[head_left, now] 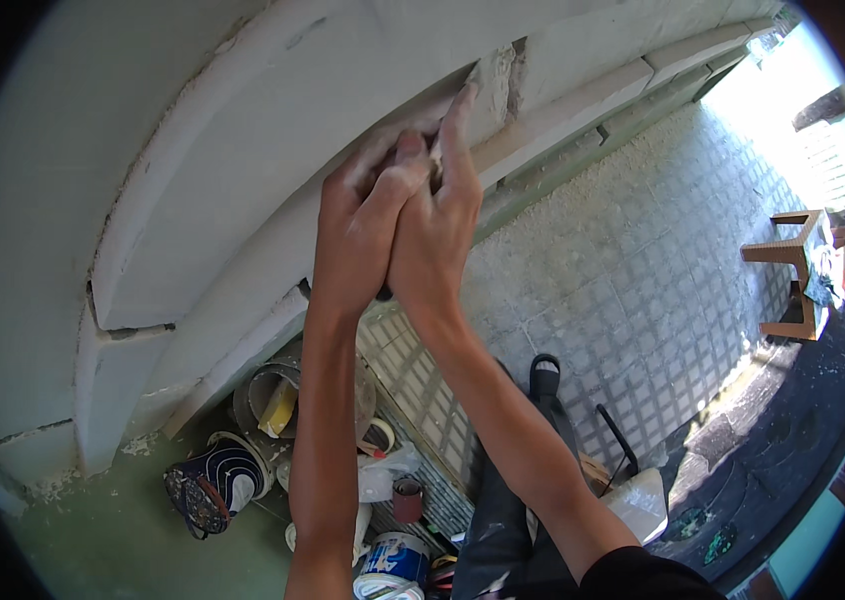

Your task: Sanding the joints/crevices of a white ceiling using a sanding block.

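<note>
Lengthwise, the moulding [588, 100] slants up rightward behind left hand [355, 225] and right hand [433, 220], grip unclear.

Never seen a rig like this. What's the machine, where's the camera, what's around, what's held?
There's no machine: these are a person's own left hand and right hand, both bare. The one picture comes from a wide fisheye camera worn on the head, looking down, so straight edges bend near the rim.

The hands are together up at a pale wall. A small dark bit shows between the wrists, but too little to identify; anything inside the grip is hidden.

Below are a blue-and-white tub and a dark red cup among clutter. To the right are a tiled floor and a brown stool.
</note>
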Demonstrator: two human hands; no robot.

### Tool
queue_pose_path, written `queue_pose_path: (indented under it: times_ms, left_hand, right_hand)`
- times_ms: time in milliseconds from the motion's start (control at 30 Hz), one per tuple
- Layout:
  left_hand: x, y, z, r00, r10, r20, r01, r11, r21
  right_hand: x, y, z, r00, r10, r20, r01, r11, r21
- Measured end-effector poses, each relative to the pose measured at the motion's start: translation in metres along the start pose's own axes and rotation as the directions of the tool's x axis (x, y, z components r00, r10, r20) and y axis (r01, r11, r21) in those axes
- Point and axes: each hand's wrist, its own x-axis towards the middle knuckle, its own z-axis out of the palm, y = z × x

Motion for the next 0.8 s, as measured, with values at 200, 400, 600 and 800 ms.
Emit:
queue_pose_path:
  times_ms: [200,400,600,800]
  left_hand:
    - [0.012,0.005,0.017,1.0,-0.007,-0.01,0.008,0.996,0.093]
    - [-0.004,-0.001,0.017,0.996,0.053,-0.071,-0.045,0.993,0.107]
    - [0.021,0.005,0.026,0.999,-0.021,-0.035,0.025,0.993,0.111]
    - [0.005,-0.004,0.021,0.995,0.025,-0.099,-0.021,0.999,0.041]
  right_hand:
    - [0.022,0.0,-0.017,0.996,0.027,0.079,-0.026,1.0,-0.011]
    - [0.012,-0.004,-0.019,0.996,-0.006,0.09,0.01,0.999,-0.039]
    - [0.036,-0.011,-0.018,0.995,-0.096,-0.001,0.096,0.994,-0.058]
    - [0.014,0.002,-0.017,0.992,-0.114,0.049,0.119,0.987,-0.105]
